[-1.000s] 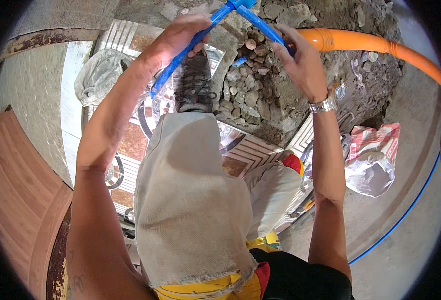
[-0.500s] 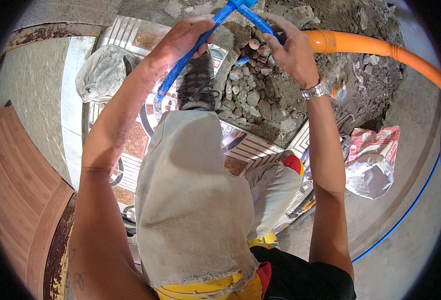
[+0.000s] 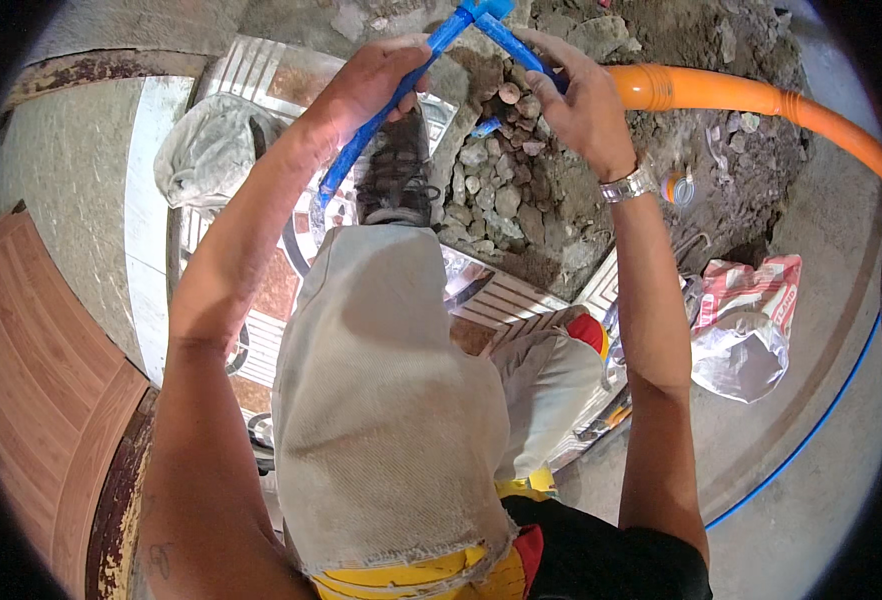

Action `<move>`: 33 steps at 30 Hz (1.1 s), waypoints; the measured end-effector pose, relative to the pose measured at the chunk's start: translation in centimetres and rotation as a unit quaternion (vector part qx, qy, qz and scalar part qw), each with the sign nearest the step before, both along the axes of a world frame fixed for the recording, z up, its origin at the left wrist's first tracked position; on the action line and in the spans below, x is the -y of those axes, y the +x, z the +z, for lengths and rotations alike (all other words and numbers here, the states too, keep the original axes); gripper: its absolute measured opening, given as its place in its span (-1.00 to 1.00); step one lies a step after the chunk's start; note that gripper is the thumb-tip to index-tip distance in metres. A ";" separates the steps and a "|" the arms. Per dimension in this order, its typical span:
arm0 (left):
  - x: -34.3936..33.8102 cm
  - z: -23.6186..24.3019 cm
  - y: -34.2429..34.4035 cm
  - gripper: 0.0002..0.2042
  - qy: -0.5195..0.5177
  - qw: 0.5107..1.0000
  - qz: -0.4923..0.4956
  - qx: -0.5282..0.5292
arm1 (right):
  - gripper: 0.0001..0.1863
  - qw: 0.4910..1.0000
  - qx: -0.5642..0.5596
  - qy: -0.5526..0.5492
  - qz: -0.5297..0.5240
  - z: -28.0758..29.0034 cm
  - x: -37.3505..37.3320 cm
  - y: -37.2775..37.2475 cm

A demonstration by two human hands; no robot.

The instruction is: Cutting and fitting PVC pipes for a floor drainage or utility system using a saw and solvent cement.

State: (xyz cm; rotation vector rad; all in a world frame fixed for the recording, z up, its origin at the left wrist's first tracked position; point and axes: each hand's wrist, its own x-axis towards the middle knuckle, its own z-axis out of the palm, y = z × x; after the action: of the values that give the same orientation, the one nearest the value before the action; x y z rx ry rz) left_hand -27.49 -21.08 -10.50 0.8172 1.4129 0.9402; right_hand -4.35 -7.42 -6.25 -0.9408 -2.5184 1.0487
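Note:
A blue plastic pipe assembly [image 3: 444,38] is held up at the top of the view, with two arms meeting at a blue fitting [image 3: 488,8] by the upper edge. My left hand [image 3: 376,85] is wrapped round the longer arm, whose free end slants down toward my shoe. The shorter arm lies in my right hand [image 3: 583,105], fingers behind it and thumb in front; a metal watch circles that wrist. Beneath the pipes, broken stones [image 3: 506,185] and soil lie in a dug-up patch. A short blue piece [image 3: 485,128] rests among the stones.
A thick orange corrugated hose [image 3: 701,88] runs off to the right. Left stands a crumpled grey bag [image 3: 211,150] on patterned tiles [image 3: 271,275]. To the right lie a red-and-white sack [image 3: 751,300], a small round tin [image 3: 678,189] and a thin blue tube [image 3: 811,435]. A wooden panel [image 3: 41,400] is at far left.
Almost nothing differs. The view has shifted slightly, and both hands keep their hold on the blue pipe assembly.

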 end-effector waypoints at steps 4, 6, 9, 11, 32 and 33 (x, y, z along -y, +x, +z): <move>-0.4 0.3 -0.5 -0.64 -0.033 0.999 0.033 0.027 | -0.54 0.998 -0.050 0.023 -0.002 0.2 0.2 -0.9; -0.4 0.9 -0.3 -0.66 -0.029 0.998 0.038 0.040 | -0.55 1.000 -0.011 0.016 -0.016 0.5 0.1 -0.9; -1.3 -0.1 -0.5 -0.71 -0.002 0.995 0.054 0.087 | -0.56 0.997 -0.067 0.032 -0.018 -0.4 0.2 -0.9; -1.5 -0.7 -2.0 -0.77 -0.068 0.979 0.156 0.110 | -0.56 0.996 -0.069 -0.016 -0.045 -0.3 1.3 -1.0; -11.0 10.2 -16.1 -0.43 -0.029 0.991 0.048 -0.124 | -0.56 0.804 -0.163 -0.427 -0.379 -7.0 11.3 14.6; -12.5 10.3 -16.0 -0.46 -0.040 0.978 0.032 -0.204 | -0.56 0.800 -0.161 -0.423 -0.394 -7.0 11.3 14.6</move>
State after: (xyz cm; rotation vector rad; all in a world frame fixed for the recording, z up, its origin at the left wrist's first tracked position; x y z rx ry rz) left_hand -43.45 -8.59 -0.24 0.9440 1.8279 0.7852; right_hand 10.28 -18.68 -13.28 -1.6248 -1.0714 1.7891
